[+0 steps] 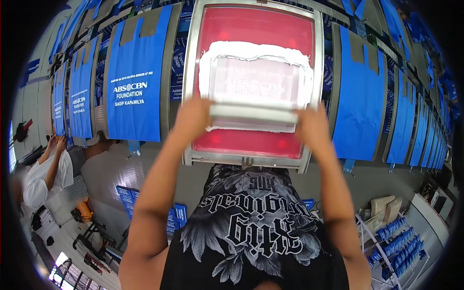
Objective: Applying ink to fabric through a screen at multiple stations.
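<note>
My left hand (193,117) and my right hand (313,123) are closed round the two ends of a pale squeegee (253,113). It lies crosswise over a screen-printing frame (317,58) with silver metal edges and red mesh (256,25). White ink (258,50) forms a thick ridge across the far side of the stencil window and runs down both sides of it. Pale lettering shows through the window behind the squeegee. Both hands are slightly blurred. Whatever lies beneath the screen is mostly hidden.
Flat blue bags lie on grey boards in a row, one left (128,108) and one right (360,108) of the frame. At far left a person in a white shirt (63,169) has both hands by another bag. A rack of blue items (398,246) stands lower right.
</note>
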The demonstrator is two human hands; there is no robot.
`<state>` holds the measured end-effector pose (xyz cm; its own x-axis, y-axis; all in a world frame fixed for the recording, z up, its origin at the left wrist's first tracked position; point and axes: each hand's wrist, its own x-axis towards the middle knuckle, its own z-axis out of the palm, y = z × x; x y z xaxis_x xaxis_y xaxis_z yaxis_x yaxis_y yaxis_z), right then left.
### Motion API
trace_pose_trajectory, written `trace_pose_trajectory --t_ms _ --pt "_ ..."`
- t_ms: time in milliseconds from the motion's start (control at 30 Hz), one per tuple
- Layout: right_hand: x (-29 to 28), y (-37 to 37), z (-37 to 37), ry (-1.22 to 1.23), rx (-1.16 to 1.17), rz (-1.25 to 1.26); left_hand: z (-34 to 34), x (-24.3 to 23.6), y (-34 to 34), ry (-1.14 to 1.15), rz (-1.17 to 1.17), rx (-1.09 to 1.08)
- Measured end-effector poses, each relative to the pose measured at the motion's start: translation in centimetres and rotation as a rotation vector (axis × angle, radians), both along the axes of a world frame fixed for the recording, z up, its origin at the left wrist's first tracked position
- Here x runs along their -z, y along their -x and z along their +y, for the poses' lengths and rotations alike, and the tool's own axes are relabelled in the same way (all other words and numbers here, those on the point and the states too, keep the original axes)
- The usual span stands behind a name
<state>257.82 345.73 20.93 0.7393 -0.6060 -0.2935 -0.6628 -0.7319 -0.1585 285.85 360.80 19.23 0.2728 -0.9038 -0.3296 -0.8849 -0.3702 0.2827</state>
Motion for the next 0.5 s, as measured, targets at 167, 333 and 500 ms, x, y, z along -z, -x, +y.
trace_pose_trajectory --t_ms 167,333,500 --pt "4.0 2.7 3.7 0.03 0.069 -0.248 3.3 2.0 3.3 0.348 0.044 0.06" --pt "3.9 -4.5 -10.1 0.153 0.001 -0.087 -10.5 1.0 -3.5 0.241 -0.061 0.008" --pt "0.0 -8.1 -15.3 -0.042 -0.023 -0.119 -11.3 -0.7 -6.3 0.603 -0.239 0.018"
